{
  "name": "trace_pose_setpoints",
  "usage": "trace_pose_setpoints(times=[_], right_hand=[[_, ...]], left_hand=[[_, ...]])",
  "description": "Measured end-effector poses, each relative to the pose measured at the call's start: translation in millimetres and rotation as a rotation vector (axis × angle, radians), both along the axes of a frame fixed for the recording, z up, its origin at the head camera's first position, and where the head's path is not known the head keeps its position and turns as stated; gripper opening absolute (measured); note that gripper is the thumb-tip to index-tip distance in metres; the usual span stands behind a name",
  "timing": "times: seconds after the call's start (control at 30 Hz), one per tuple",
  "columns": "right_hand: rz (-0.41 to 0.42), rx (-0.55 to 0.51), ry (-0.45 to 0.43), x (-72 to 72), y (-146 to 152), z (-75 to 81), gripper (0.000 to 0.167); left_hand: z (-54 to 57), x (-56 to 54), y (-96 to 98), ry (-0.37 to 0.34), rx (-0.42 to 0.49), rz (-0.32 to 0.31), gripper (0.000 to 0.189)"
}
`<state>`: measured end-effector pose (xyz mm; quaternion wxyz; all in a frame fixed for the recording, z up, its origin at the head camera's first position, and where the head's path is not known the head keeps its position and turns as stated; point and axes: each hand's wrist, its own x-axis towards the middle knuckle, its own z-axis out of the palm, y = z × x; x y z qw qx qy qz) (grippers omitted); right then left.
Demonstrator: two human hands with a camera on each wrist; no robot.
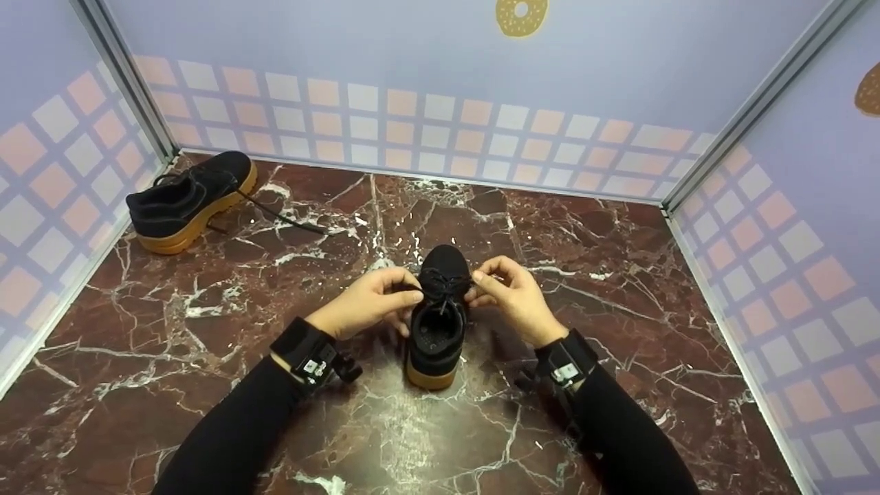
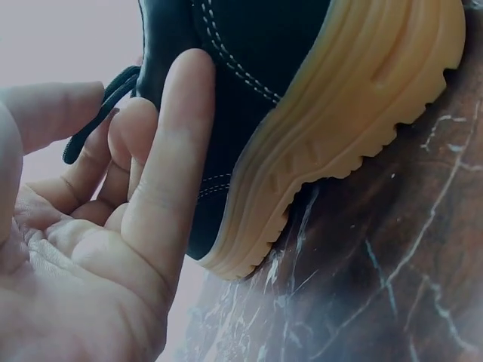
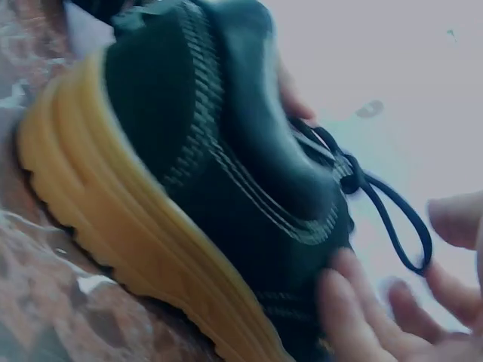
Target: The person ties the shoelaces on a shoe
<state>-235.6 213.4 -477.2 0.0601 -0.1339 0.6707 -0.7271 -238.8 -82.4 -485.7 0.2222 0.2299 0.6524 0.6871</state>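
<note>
A black shoe (image 1: 438,344) with a tan sole stands in front of me, toe pointing away, its black shoelace (image 1: 445,283) tied in a bow. On its left side, my left hand (image 1: 368,297) pinches a lace loop (image 2: 102,117) between thumb and index finger. Another finger extends along the shoe's side. To the right, my right hand (image 1: 512,295) holds the other loop (image 3: 400,226) at its end. Its thumb and index finger lie about that loop, blurred in the right wrist view, with other fingers close to the shoe's side.
A second black shoe (image 1: 192,196) with a tan sole rests at the back left, its loose lace (image 1: 289,221) trailing right across the dark red marbled surface (image 1: 619,385). Panels (image 1: 426,62) with pink and white squares enclose the back and both sides.
</note>
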Motion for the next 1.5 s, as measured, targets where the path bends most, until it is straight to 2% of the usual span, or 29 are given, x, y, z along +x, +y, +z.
trace_pose_setpoints(times=[0.1, 0.27, 0.33, 0.57, 0.77, 0.87, 1.07, 1.23, 1.33, 1.5], right_hand=[[-0.055, 0.094, 0.124, 10.7, -3.3, 3.0, 0.019], [-0.053, 0.406, 0.429, 26.5, -10.8, 4.4, 0.019], [-0.071, 0.495, 0.522, 29.9, -16.1, 4.9, 0.017], [-0.191, 0.625, 0.606, 38.5, -28.1, 4.9, 0.015], [-0.343, 0.807, 0.842, 46.5, -35.5, 2.3, 0.027], [-0.386, 0.887, 0.910, 47.1, -39.4, 0.4, 0.034], [-0.424, 0.946, 0.958, 46.1, -43.5, -1.7, 0.039], [-0.382, 0.912, 0.942, 46.1, -41.5, -0.4, 0.029], [-0.311, 0.888, 0.878, 45.8, -37.6, 2.0, 0.024], [-0.153, 0.835, 0.695, 45.7, -29.6, 9.9, 0.021]], left_hand=[[-0.4, 0.5, 0.3, -0.011, 0.029, 0.012, 0.016], [-0.1, 0.8, 1.3, -0.044, 0.063, 0.021, 0.013], [-0.1, 0.3, 1.3, -0.048, 0.064, 0.024, 0.012], [-0.1, -0.2, 0.4, -0.039, 0.050, 0.023, 0.013], [-1.1, -0.8, 1.0, -0.027, 0.045, 0.025, 0.014], [-1.7, -1.1, 1.0, -0.026, 0.047, 0.028, 0.014], [-1.5, -0.7, 1.3, -0.026, 0.046, 0.033, 0.012], [-1.8, -0.8, 2.0, -0.039, 0.053, 0.035, 0.012], [-2.0, -0.8, 2.0, -0.044, 0.052, 0.037, 0.011], [-1.6, -0.8, 1.4, -0.042, 0.053, 0.039, 0.011]])
